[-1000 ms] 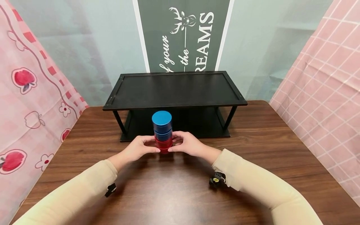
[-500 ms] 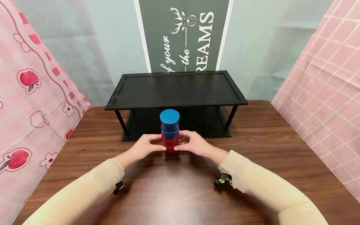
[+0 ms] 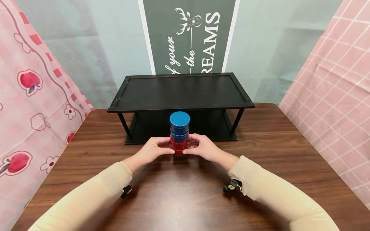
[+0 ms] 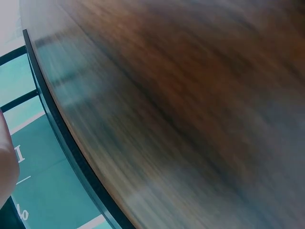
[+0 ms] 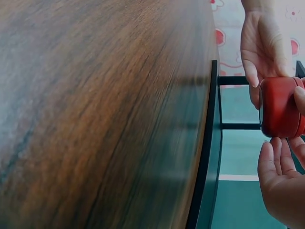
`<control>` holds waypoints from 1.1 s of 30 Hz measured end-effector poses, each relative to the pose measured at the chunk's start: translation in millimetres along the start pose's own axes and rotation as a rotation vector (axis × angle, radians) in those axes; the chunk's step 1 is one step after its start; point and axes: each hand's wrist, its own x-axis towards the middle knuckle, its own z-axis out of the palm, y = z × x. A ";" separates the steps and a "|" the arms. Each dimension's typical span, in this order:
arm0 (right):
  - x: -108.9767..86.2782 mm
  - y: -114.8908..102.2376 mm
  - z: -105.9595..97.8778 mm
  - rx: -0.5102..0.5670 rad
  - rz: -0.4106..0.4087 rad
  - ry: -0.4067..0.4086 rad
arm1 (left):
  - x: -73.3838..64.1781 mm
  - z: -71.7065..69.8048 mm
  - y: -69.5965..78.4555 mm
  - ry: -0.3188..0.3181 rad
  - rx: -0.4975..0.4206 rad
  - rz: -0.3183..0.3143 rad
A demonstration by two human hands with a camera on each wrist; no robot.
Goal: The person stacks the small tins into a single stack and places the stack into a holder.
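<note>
A red round tin (image 3: 179, 147) stands upright with a blue round tin (image 3: 179, 124) stacked on top of it. My left hand (image 3: 151, 150) holds the red tin from the left, its thumb at the front and fingers around the side. From the right, my right hand (image 3: 206, 149) grips the same tin in a matching way. The right wrist view has the red tin (image 5: 280, 107) raised above the tabletop, between both hands. Only a sliver of the left hand (image 4: 6, 164) enters the left wrist view, where neither tin appears.
Just behind the tins is a black two-level shelf (image 3: 185, 91) with thin legs and a lower board. It rests on a brown wooden table (image 3: 179, 192). Pink cloths (image 3: 332, 80) hang at both sides, and a printed grey-green curtain (image 3: 115, 48) hangs at the back.
Both hands have moved to the right with the stacked tins, still in front of the shelf. The view has also shifted slightly. Neither hand has let go.
</note>
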 end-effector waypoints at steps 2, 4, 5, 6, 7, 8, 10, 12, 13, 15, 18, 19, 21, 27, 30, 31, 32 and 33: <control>-1.4 0.8 -0.9 0.011 0.002 0.007 | 1.1 1.8 -0.4 0.004 0.000 0.000; -2.8 1.2 -2.3 0.009 0.006 0.013 | 2.4 3.3 -0.6 0.008 0.002 -0.003; -3.3 1.2 -3.0 0.007 0.007 0.014 | 3.1 4.0 -0.5 0.010 -0.005 -0.005; -4.0 1.1 -3.8 0.000 0.008 0.014 | 3.7 4.7 -0.3 0.010 -0.010 -0.006; -4.9 0.9 -4.6 -0.006 0.010 0.017 | 4.3 5.5 0.7 0.009 -0.015 -0.007; -5.7 0.6 -5.6 -0.014 0.013 0.021 | 4.9 6.5 1.8 0.008 -0.020 -0.009; -7.6 -0.3 -7.4 -0.027 0.017 0.028 | 5.0 8.7 7.1 0.003 -0.028 -0.009; -9.6 -1.0 -9.2 -0.028 0.023 0.034 | 4.9 11.1 13.2 -0.001 -0.033 -0.009; -10.7 -1.4 -10.0 -0.022 0.029 0.036 | 4.9 12.3 16.0 -0.003 -0.033 -0.005; -12.8 -1.7 -11.5 -0.017 0.035 0.038 | 5.5 14.3 17.8 -0.008 -0.042 -0.006; -15.1 -0.9 -13.1 -0.007 0.032 0.040 | 9.6 16.0 10.1 -0.011 -0.061 -0.001; -15.9 -1.2 -13.6 -0.009 0.034 0.043 | 11.3 16.3 7.0 -0.012 -0.067 0.002; -17.3 -1.8 -14.9 -0.016 0.028 0.048 | 14.6 16.9 1.3 -0.011 -0.073 0.010; -20.7 -1.6 -19.8 -0.008 0.011 0.059 | 17.4 20.6 6.2 -0.001 -0.072 0.008; -23.3 -2.0 -20.7 -0.002 0.006 0.065 | 18.0 22.2 5.3 -0.005 -0.085 0.014; -24.2 -2.3 -21.0 -0.002 0.003 0.067 | 18.1 22.7 5.3 -0.005 -0.088 0.013; -25.0 -2.4 -21.3 -0.001 0.001 0.069 | 18.2 23.1 5.0 -0.006 -0.092 0.013; -25.6 -2.3 -21.7 0.000 -0.004 0.070 | 18.3 23.4 5.2 -0.007 -0.096 0.013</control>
